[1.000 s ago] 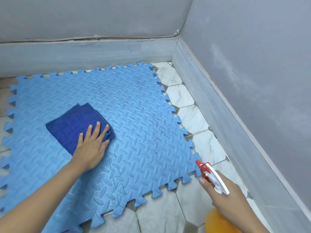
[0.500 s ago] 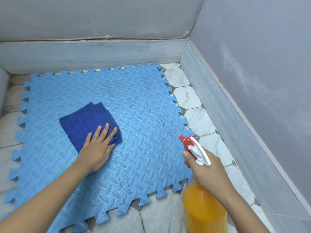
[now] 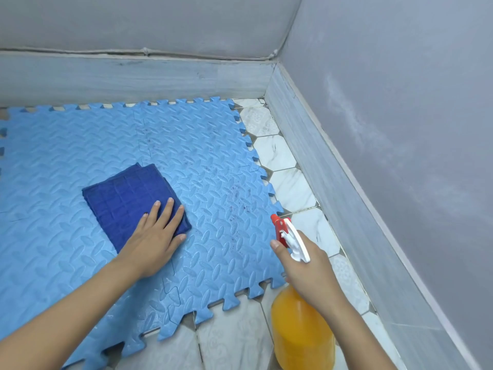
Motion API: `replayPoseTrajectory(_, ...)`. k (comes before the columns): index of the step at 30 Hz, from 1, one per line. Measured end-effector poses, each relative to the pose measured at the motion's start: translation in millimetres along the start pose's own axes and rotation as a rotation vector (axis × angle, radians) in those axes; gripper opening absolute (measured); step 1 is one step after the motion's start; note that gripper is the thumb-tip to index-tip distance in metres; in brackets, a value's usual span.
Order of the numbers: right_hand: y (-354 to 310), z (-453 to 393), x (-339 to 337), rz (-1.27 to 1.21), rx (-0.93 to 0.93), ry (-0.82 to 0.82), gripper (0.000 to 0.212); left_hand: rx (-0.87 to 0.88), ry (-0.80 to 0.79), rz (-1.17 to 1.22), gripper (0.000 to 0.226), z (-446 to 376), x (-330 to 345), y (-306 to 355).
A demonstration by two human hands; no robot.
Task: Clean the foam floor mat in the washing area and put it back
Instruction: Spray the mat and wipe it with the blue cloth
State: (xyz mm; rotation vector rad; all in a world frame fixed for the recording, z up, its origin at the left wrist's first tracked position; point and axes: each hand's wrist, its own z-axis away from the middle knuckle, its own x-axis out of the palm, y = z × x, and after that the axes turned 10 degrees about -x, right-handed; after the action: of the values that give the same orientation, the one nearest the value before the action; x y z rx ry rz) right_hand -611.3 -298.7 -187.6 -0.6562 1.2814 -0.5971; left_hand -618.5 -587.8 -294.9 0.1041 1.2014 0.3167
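Since a moment ago the right hand (image 3: 306, 265) has lifted the spray bottle (image 3: 302, 327) from the lower right edge of view up toward the mat's near right corner, so the orange body now shows in full; the left hand (image 3: 153, 244) and its cloth have barely shifted on the mat. The right hand's fingers curl round the bottle's neck under the white trigger head, the forefinger reaching forward beside the red nozzle (image 3: 277, 225), which points over the mat's right side. The left hand lies flat with straight, slightly spread fingers pressing on the near corner of a folded dark blue cloth (image 3: 125, 198). The blue foam floor mat (image 3: 213, 161), made of interlocking pieces with a raised leaf-like pattern, lies flat on the white hexagon-tiled floor (image 3: 290, 188), its far edge close along the grey skirting (image 3: 133, 76) of the back wall. Small dark specks dot the mat's right part. A strip of tiles separates the mat from the right wall (image 3: 400, 129).
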Motion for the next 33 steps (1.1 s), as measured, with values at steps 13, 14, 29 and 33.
replayPoseTrajectory(13,40.1,-10.8,-77.1,-0.021,-0.028,0.566,0.017,0.559,0.354,-0.308,0.074,-23.3,-82.9,111.1)
replayPoseTrajectory(14,44.9,-12.3,-80.4,-0.037,-0.044,0.628,0.018,0.592,0.383,-0.342,0.073,-29.7,-91.9,120.4)
replayPoseTrajectory(29,81.5,-9.3,-82.7,-0.216,-0.028,0.801,0.072,0.628,0.465,-0.327,0.079,-40.1,-102.3,163.1)
replayPoseTrajectory(33,79.2,23.6,-53.2,-0.262,0.065,0.773,0.086,0.570,0.440,-0.333,0.080,-37.8,-99.7,144.5)
